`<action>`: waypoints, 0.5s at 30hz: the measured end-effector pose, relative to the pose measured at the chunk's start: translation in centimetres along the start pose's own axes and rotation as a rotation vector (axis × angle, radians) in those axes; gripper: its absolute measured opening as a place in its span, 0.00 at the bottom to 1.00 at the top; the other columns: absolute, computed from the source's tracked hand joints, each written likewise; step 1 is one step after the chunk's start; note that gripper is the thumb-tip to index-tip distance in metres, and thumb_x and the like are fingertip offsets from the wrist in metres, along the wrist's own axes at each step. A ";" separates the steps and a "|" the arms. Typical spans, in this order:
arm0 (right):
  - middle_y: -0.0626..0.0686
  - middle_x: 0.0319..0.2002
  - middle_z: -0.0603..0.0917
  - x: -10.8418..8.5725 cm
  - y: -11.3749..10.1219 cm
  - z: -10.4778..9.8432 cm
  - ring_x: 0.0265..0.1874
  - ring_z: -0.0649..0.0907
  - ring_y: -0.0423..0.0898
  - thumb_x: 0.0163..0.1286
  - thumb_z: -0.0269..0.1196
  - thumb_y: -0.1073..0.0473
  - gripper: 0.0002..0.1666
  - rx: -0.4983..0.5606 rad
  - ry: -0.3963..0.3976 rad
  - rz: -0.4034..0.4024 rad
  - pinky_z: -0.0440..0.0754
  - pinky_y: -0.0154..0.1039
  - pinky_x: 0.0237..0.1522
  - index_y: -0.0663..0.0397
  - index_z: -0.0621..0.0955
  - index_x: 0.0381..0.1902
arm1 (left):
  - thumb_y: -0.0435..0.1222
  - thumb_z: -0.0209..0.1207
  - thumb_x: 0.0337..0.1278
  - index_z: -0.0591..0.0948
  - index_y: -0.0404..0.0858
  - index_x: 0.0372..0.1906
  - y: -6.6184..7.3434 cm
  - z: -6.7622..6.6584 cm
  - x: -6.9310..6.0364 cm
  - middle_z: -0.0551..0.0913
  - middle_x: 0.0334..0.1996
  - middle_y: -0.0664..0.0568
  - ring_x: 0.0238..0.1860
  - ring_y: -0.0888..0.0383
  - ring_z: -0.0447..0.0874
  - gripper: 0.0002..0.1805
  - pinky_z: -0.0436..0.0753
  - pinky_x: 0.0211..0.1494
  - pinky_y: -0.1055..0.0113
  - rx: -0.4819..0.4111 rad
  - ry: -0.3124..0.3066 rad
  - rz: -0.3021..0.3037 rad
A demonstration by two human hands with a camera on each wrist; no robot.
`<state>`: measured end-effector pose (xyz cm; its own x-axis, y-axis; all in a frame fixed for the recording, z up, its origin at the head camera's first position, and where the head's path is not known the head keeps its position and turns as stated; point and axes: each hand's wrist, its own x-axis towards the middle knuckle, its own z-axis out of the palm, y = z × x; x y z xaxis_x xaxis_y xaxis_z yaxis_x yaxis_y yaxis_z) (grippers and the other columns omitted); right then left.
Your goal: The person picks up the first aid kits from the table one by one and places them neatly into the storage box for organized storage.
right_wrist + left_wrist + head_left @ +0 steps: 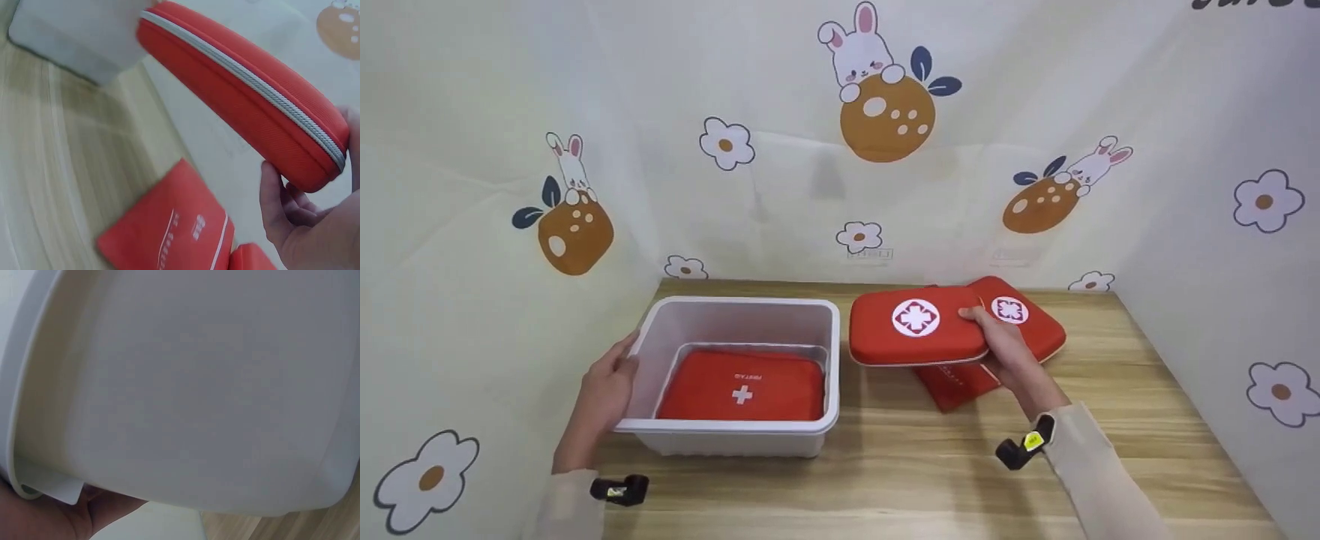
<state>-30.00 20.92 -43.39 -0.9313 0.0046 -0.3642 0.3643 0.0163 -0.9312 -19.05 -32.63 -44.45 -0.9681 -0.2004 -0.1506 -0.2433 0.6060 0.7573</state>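
Observation:
My right hand (1005,341) grips the right end of a red zippered first-aid case (877,330), thumb on top and fingers below. In the right wrist view the case (242,90) hangs above the table, its grey zipper facing the camera. My left hand (606,386) holds the left rim of a white plastic bin (735,426); the left wrist view shows the bin's outer wall (197,394) close up. Inside the bin lies a red first-aid pouch (787,379) with a white cross.
Behind the held case, a second red first-aid case (1039,322) and a flat red packet (956,386) with white print lie on the wood-grain table (915,480). A patterned cloth wall (780,202) encloses the back and sides.

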 end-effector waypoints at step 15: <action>0.48 0.55 0.78 -2.0 -2.4 2.4 0.48 0.83 0.40 0.70 0.61 0.41 0.40 0.188 -0.073 -0.032 0.84 0.33 0.51 0.51 0.63 0.72 | 0.42 0.30 0.80 0.49 0.46 0.81 0.0 0.1 0.0 0.59 0.75 0.30 0.74 0.33 0.60 0.30 0.55 0.77 0.34 -0.005 0.025 0.020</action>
<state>-29.04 18.52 -40.43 -0.9424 -0.0655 -0.3280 0.3344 -0.1719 -0.9266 -19.05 -32.58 -44.53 -0.9709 -0.2074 -0.1196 -0.2235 0.6060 0.7634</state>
